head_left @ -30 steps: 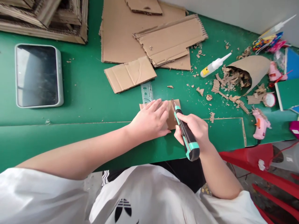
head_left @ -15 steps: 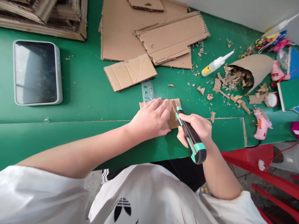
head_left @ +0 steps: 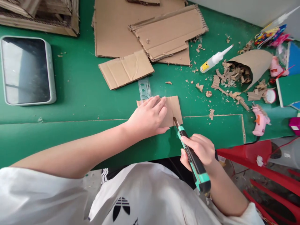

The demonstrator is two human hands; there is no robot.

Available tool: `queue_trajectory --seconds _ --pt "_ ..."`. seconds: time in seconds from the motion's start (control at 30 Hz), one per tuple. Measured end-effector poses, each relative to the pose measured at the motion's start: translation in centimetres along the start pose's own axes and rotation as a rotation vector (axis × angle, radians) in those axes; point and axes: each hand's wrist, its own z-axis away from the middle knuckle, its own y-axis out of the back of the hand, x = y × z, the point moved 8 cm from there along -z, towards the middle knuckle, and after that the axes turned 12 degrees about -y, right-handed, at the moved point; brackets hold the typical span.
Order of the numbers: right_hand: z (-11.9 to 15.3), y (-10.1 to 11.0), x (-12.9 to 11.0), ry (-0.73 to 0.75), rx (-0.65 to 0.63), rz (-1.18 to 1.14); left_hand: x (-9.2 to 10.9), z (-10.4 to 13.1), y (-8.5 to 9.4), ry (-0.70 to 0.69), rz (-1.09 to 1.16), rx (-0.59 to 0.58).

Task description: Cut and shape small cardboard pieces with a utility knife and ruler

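A small cardboard piece (head_left: 174,107) lies flat on the green table (head_left: 82,93). My left hand (head_left: 148,117) presses down on it, fingers spread over a clear ruler (head_left: 144,89) that sticks out beyond the piece's far edge. My right hand (head_left: 199,150) grips a teal and black utility knife (head_left: 191,154). Its blade tip touches the near edge of the cardboard piece, just right of my left hand.
Large cardboard sheets (head_left: 145,31) lie at the back. A tablet (head_left: 25,70) rests at the left. To the right are a glue bottle (head_left: 214,59), a cardboard cone with scraps (head_left: 250,67), a pink glue gun (head_left: 260,120) and a red chair (head_left: 253,156).
My right hand has drawn the knife toward me along the cardboard piece, from its far edge to its near edge. My left hand has stayed pressed on the piece.
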Motion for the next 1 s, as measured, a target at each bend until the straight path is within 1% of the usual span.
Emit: queue_trajectory --seconds 0.23,0.37,0.57,0.73,0.8,0.87,0.93,1.0 --pt "1.3 -0.2 -0.4 0.018 0.004 0.029 0.1 0.0 0.1 0.000 -0.021 -0.003" --pt "2.6 0.1 -0.4 0.020 0.045 0.003 0.1 -0.1 0.0 0.008 -0.011 -0.015" --pt "3.6 0.1 -0.3 -0.003 0.019 0.020 0.0 -0.1 0.0 0.009 0.010 -0.019" --pt "4.4 0.4 -0.5 -0.020 0.023 -0.023 -0.1 -0.1 0.3 0.005 0.002 -0.010" --pt "4.3 0.7 -0.5 -0.033 0.026 -0.063 -0.1 -0.1 0.2 0.004 -0.007 -0.008" --pt "3.8 1.5 -0.7 -0.030 0.062 -0.107 0.0 -0.1 0.2 0.000 -0.015 -0.004" --pt "2.8 2.3 -0.9 -0.035 0.113 -0.131 0.1 -0.1 0.1 -0.011 -0.025 0.001" --pt "1.4 2.8 -0.5 -0.084 0.146 -0.111 0.2 -0.1 0.0 -0.020 -0.035 0.000"
